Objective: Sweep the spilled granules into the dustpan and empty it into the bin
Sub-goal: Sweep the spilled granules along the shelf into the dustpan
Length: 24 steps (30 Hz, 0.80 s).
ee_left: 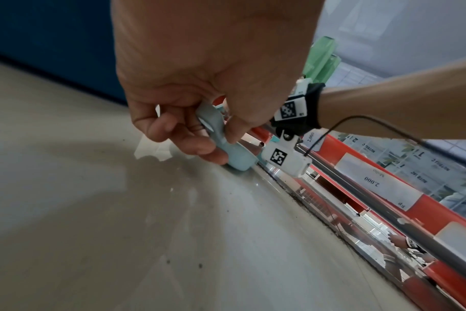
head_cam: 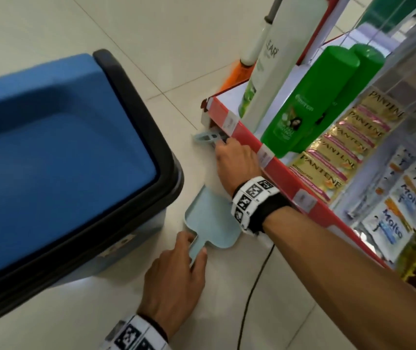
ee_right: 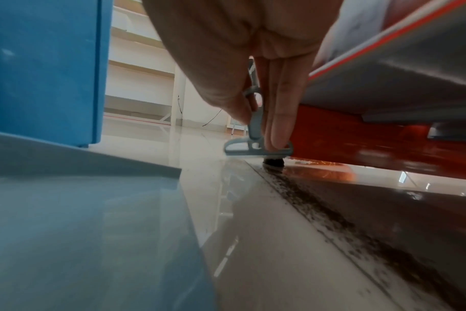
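Observation:
A light blue dustpan (head_cam: 209, 218) lies flat on the tiled floor between the bin and the shelf base. My left hand (head_cam: 194, 245) pinches its handle (ee_left: 237, 160) between thumb and fingers. My right hand (head_cam: 223, 147) reaches further along the shelf base and grips a small light blue hand brush (head_cam: 208, 138), whose head (ee_right: 242, 147) stands on the floor. Dark granules (ee_right: 319, 210) lie in a line along the foot of the shelf, between brush and dustpan (ee_right: 93, 221). The blue bin (head_cam: 50, 152) with a black rim stands at the left, lid down.
A red-edged shelf (head_cam: 277, 170) with green shampoo bottles (head_cam: 303, 104) and sachets overhangs the floor on the right. A broom with orange bristles (head_cam: 237, 72) leans at the shelf's far corner. A black cable (head_cam: 252, 286) trails from my right wrist across the floor.

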Each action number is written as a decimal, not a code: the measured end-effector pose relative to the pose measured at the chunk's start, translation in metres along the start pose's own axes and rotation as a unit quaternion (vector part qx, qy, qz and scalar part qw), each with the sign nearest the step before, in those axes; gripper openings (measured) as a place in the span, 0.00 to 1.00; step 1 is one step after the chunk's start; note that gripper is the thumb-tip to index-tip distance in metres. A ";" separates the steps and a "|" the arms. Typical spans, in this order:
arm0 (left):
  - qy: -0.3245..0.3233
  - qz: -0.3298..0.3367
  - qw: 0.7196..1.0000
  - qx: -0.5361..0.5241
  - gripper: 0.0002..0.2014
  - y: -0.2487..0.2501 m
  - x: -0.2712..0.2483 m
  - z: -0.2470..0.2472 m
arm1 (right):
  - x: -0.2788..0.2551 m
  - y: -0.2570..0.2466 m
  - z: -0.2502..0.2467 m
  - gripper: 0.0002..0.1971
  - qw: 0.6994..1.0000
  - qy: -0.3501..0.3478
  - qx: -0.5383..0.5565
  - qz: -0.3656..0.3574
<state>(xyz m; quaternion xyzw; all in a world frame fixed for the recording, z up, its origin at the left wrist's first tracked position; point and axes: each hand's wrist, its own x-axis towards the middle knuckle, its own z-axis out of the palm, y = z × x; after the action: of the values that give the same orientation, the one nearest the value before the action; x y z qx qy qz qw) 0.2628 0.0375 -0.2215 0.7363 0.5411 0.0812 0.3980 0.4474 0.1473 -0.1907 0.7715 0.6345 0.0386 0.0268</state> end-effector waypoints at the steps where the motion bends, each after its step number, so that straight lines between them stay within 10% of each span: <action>1: -0.006 -0.001 1.000 0.005 0.13 0.000 -0.001 0.000 | 0.004 -0.003 0.000 0.13 1.000 -0.004 -0.010 0.002; 12: -0.029 -0.008 0.998 0.051 0.19 -0.006 -0.012 -0.005 | -0.068 0.034 -0.042 0.11 0.995 -0.091 0.029 -0.013; 24: -0.054 -0.005 0.998 0.033 0.12 -0.004 -0.022 -0.005 | -0.026 0.012 -0.031 0.15 0.992 -0.113 0.025 -0.047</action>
<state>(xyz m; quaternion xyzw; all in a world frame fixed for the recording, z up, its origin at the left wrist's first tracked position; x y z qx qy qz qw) 0.2482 0.0217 -0.2142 0.7497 0.5248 0.0214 0.4025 0.4510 0.1193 -0.1589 0.7403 0.6642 -0.0659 0.0803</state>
